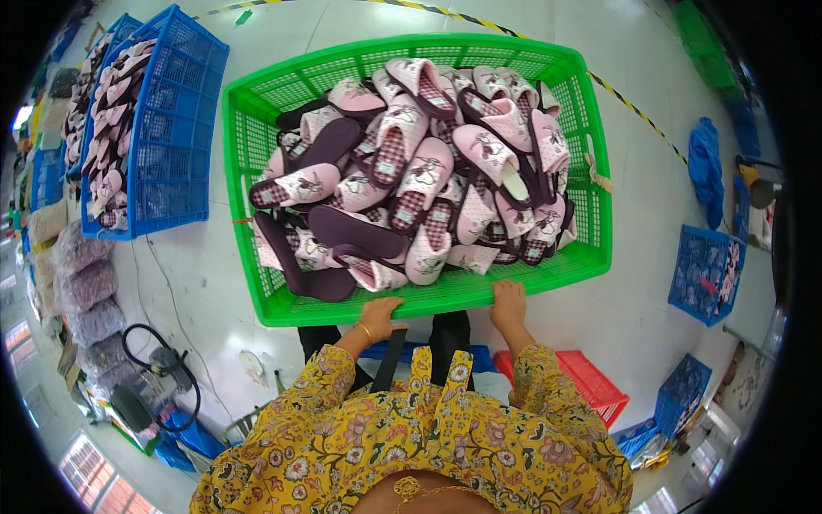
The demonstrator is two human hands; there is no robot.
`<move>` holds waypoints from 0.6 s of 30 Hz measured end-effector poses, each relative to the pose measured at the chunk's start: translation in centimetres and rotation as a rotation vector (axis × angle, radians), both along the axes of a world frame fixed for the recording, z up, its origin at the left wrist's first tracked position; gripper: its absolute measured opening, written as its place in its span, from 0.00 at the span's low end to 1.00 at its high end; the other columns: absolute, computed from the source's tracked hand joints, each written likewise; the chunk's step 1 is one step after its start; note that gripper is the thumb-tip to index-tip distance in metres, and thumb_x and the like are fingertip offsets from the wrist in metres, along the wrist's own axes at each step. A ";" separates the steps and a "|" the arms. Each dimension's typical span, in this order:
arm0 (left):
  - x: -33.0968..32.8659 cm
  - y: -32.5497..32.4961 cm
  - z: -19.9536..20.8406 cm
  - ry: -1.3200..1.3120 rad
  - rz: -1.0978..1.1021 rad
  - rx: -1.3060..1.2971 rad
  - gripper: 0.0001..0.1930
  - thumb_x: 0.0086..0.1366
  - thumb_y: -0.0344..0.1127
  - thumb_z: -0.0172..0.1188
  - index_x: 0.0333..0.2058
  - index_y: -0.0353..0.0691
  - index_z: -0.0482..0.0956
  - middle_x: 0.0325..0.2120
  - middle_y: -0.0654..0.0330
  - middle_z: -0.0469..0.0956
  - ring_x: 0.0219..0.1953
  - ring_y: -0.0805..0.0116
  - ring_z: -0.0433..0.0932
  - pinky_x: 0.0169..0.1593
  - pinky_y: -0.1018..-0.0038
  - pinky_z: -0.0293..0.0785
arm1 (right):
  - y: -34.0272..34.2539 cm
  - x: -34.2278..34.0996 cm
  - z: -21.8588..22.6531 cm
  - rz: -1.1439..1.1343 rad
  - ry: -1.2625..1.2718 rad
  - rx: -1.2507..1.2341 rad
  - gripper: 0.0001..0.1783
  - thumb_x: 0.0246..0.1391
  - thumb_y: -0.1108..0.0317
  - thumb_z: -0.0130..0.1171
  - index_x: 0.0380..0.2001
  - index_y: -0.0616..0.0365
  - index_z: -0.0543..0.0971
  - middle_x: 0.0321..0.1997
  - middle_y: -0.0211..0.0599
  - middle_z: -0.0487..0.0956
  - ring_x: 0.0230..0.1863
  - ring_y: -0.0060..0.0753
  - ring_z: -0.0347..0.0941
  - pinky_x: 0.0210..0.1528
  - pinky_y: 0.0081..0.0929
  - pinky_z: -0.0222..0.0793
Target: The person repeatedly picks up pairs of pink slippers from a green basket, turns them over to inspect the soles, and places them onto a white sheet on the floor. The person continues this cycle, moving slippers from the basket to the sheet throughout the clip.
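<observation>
A big green plastic crate [233,163] with mesh walls stands in front of me, heaped with slippers [425,176]. The slippers are pale pink with a printed figure, checked linings and dark soles. They lie jumbled, several with their soles up. My left hand [379,318] is closed over the near rim of the crate, left of its middle. Farther right along that same rim, my right hand [508,303] grips with its fingers curled over the edge. Neither hand touches a slipper.
Blue crates [175,128] of similar slippers stand at the far left. Wrapped bundles [90,287] are stacked below them. A smaller blue crate [706,274] is on the right, and a red crate [586,385] sits beside my right arm. Yellow-black tape [634,107] marks the floor.
</observation>
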State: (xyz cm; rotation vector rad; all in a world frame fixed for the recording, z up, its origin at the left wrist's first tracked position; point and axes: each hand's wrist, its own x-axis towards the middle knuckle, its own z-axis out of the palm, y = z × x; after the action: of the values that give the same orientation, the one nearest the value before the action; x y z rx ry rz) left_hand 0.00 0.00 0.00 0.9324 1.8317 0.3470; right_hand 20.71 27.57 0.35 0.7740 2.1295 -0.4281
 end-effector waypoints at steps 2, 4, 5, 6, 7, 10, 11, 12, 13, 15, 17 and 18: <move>-0.3 -1.9 -0.2 -0.123 0.164 0.185 0.33 0.51 0.47 0.66 0.55 0.42 0.69 0.53 0.49 0.70 0.56 0.53 0.67 0.59 0.62 0.62 | -3.2 0.9 1.8 -0.032 0.181 0.124 0.42 0.41 0.64 0.64 0.62 0.57 0.61 0.67 0.49 0.59 0.67 0.48 0.53 0.68 0.38 0.46; -14.0 -0.3 -3.5 0.048 0.068 0.457 0.31 0.52 0.45 0.65 0.53 0.40 0.70 0.51 0.50 0.72 0.54 0.52 0.69 0.58 0.62 0.64 | -6.3 -7.5 -2.1 -0.415 0.620 0.418 0.41 0.44 0.61 0.63 0.62 0.62 0.61 0.65 0.53 0.60 0.66 0.52 0.54 0.67 0.39 0.49; -14.8 -4.1 -1.0 0.062 0.056 0.428 0.29 0.52 0.44 0.65 0.52 0.39 0.71 0.49 0.51 0.73 0.53 0.51 0.70 0.57 0.62 0.65 | -11.6 -6.2 -2.5 -0.604 0.739 0.422 0.41 0.46 0.60 0.62 0.61 0.65 0.60 0.64 0.55 0.61 0.66 0.53 0.55 0.66 0.40 0.50; -16.0 -8.4 1.6 0.053 0.104 0.389 0.27 0.53 0.41 0.64 0.51 0.39 0.71 0.48 0.51 0.73 0.52 0.51 0.70 0.56 0.63 0.65 | -16.8 -5.8 -1.7 -0.888 0.670 0.403 0.41 0.47 0.58 0.62 0.61 0.66 0.60 0.64 0.57 0.61 0.65 0.55 0.55 0.66 0.40 0.51; -19.3 -10.1 2.6 0.084 0.139 0.418 0.25 0.54 0.39 0.63 0.51 0.38 0.72 0.47 0.51 0.74 0.51 0.51 0.71 0.56 0.63 0.66 | -19.3 -8.4 -2.2 -1.166 0.665 0.432 0.41 0.48 0.56 0.62 0.60 0.68 0.60 0.63 0.58 0.62 0.65 0.56 0.56 0.65 0.40 0.52; -26.9 -17.2 3.1 0.290 0.385 0.274 0.22 0.54 0.34 0.63 0.49 0.37 0.73 0.44 0.52 0.75 0.47 0.55 0.74 0.52 0.66 0.70 | -25.4 -12.8 -7.3 -1.859 0.595 0.323 0.40 0.52 0.52 0.60 0.59 0.70 0.61 0.61 0.58 0.65 0.61 0.54 0.62 0.62 0.38 0.57; -29.6 -20.3 1.8 0.358 0.472 0.314 0.21 0.55 0.33 0.63 0.48 0.37 0.73 0.43 0.52 0.76 0.45 0.56 0.75 0.51 0.67 0.71 | -25.9 -16.5 -4.3 -1.873 0.513 0.158 0.36 0.52 0.52 0.60 0.56 0.68 0.65 0.59 0.56 0.68 0.59 0.52 0.65 0.60 0.39 0.59; -30.8 -20.8 1.3 0.353 0.480 0.284 0.21 0.55 0.32 0.63 0.48 0.36 0.73 0.43 0.52 0.76 0.44 0.57 0.76 0.49 0.67 0.72 | -27.3 -16.7 -6.1 -2.042 0.652 0.105 0.32 0.54 0.57 0.61 0.57 0.64 0.65 0.55 0.47 0.71 0.54 0.40 0.68 0.54 0.36 0.63; -32.1 -21.5 1.0 0.365 0.487 0.241 0.20 0.56 0.32 0.62 0.48 0.35 0.72 0.42 0.51 0.76 0.43 0.58 0.77 0.48 0.67 0.72 | -28.4 -16.8 -8.3 -2.024 0.790 0.157 0.29 0.53 0.58 0.60 0.53 0.66 0.68 0.52 0.48 0.73 0.51 0.40 0.70 0.52 0.38 0.65; -34.7 -23.6 0.1 0.328 0.578 0.120 0.24 0.58 0.36 0.61 0.51 0.33 0.69 0.44 0.47 0.76 0.44 0.57 0.77 0.49 0.67 0.72 | -28.5 -18.5 -7.5 -1.907 0.558 0.228 0.25 0.47 0.57 0.63 0.44 0.65 0.75 0.43 0.51 0.78 0.44 0.49 0.75 0.46 0.41 0.69; -37.8 -25.8 -4.1 0.301 0.668 -0.015 0.28 0.58 0.41 0.62 0.54 0.35 0.65 0.42 0.51 0.75 0.38 0.62 0.75 0.40 0.68 0.74 | -27.6 -19.3 -4.5 -1.906 0.705 0.071 0.24 0.45 0.58 0.63 0.42 0.64 0.76 0.41 0.51 0.79 0.43 0.48 0.76 0.45 0.41 0.70; -37.8 -24.8 -6.9 0.251 0.686 -0.073 0.30 0.59 0.43 0.62 0.55 0.36 0.63 0.40 0.52 0.75 0.35 0.65 0.75 0.36 0.68 0.74 | -28.3 -16.9 -8.7 -1.949 0.641 0.140 0.25 0.44 0.58 0.65 0.42 0.63 0.76 0.41 0.50 0.79 0.43 0.47 0.76 0.44 0.39 0.70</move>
State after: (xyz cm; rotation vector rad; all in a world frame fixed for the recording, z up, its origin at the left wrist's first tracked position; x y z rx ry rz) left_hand -37.75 -24.83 -6.95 0.2745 2.3513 0.5944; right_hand 3.83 -0.75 -8.31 2.9084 1.0787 -1.5913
